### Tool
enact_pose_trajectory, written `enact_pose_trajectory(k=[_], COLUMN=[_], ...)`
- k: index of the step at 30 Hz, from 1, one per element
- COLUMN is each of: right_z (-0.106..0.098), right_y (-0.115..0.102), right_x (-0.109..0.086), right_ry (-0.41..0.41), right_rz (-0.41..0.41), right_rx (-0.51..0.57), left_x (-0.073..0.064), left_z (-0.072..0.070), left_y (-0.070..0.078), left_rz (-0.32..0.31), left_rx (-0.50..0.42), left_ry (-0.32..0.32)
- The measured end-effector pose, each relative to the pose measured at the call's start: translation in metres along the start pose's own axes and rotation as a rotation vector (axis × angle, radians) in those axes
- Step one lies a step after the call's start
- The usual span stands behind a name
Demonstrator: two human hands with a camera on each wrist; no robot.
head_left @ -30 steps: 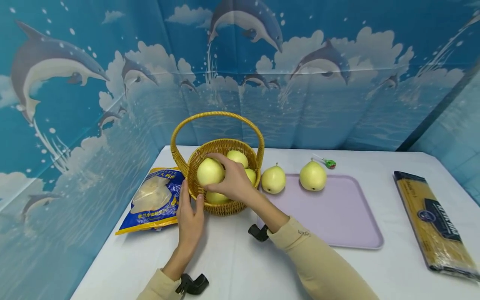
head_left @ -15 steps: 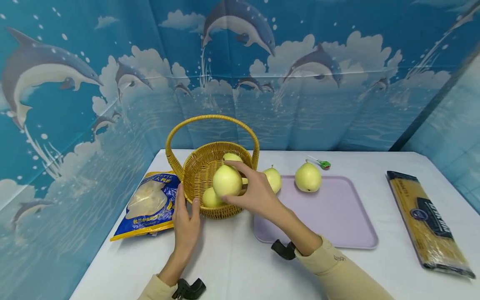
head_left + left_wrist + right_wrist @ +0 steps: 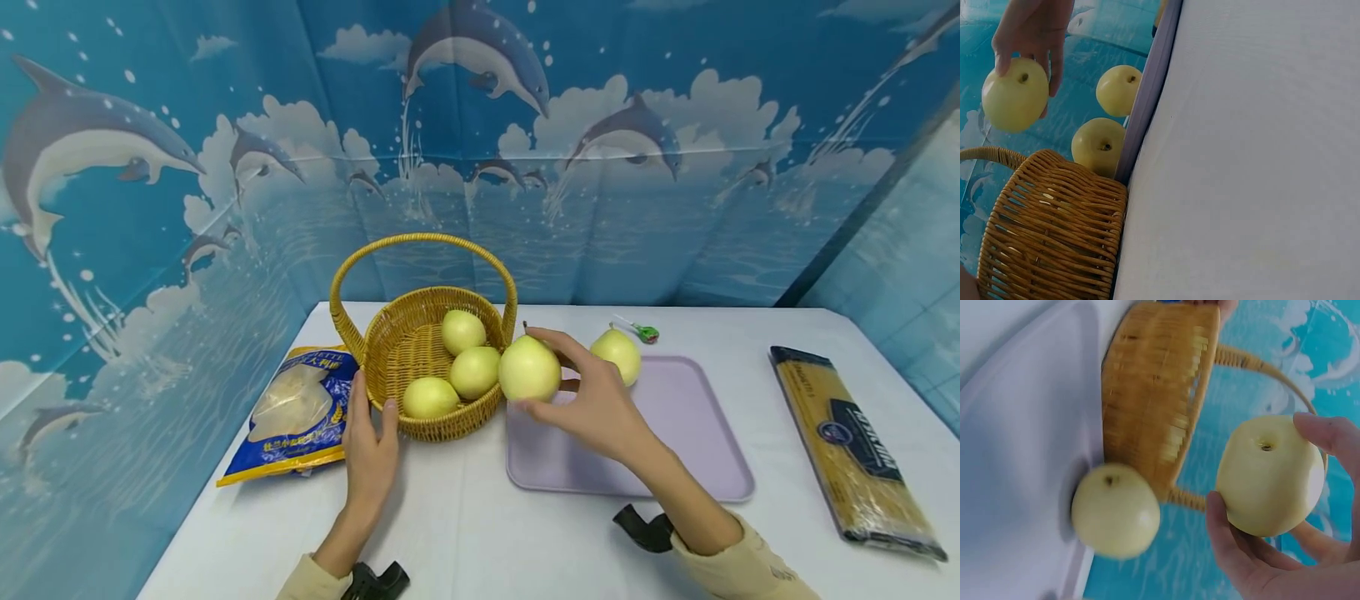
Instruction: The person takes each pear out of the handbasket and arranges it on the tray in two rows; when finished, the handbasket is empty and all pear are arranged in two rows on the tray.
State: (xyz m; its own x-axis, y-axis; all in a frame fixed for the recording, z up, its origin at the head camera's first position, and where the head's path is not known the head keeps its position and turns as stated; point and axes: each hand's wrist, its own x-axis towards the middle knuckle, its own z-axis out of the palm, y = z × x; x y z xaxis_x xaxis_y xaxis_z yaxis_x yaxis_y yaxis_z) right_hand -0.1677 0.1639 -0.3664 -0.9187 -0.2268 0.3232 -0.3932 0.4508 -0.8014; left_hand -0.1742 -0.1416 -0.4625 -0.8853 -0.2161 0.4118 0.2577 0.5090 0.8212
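Observation:
My right hand point(image 3: 592, 404) grips a pale yellow-green pear point(image 3: 529, 369) between thumb and fingers, above the gap between the wicker basket point(image 3: 442, 429) and the lilac tray point(image 3: 690, 433). In the right wrist view the held pear point(image 3: 1270, 478) is up clear of the tray. My left hand point(image 3: 371, 458) rests against the basket's front left side, fingers straight and thumb apart. Three pears point(image 3: 431, 398) lie inside the basket. On the tray's far side stands a pear point(image 3: 619, 354); the left wrist view shows another pear point(image 3: 1099, 147) near the basket, hidden by my right hand in the head view.
A blue and yellow pasta bag point(image 3: 292, 408) lies left of the basket. To the right of the tray is a long pasta packet point(image 3: 855, 450). A wrapped lollipop point(image 3: 645, 333) lies behind the tray. A dolphin-print curtain point(image 3: 450, 167) backs the white table point(image 3: 480, 542).
My right hand has lifted the pear out from the basket's left part and carried it right, past the rim. My left hand stays against the basket. The head view shifted slightly.

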Motion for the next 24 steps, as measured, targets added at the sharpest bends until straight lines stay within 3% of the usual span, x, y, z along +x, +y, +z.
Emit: enact_pose_trajectory(k=[14, 24], right_z=[-0.064, -0.111], right_y=[0.028, 0.058], right_x=[-0.004, -0.010], right_ry=[0.091, 0.149], right_rz=[0.118, 0.283], right_rx=[-0.088, -0.195], left_x=[-0.002, -0.002], left_z=[-0.002, -0.002], left_y=[0.000, 0.000], left_rz=[-0.020, -0.021], left_rx=[0.012, 0.009], left_ry=[-0.008, -0.018])
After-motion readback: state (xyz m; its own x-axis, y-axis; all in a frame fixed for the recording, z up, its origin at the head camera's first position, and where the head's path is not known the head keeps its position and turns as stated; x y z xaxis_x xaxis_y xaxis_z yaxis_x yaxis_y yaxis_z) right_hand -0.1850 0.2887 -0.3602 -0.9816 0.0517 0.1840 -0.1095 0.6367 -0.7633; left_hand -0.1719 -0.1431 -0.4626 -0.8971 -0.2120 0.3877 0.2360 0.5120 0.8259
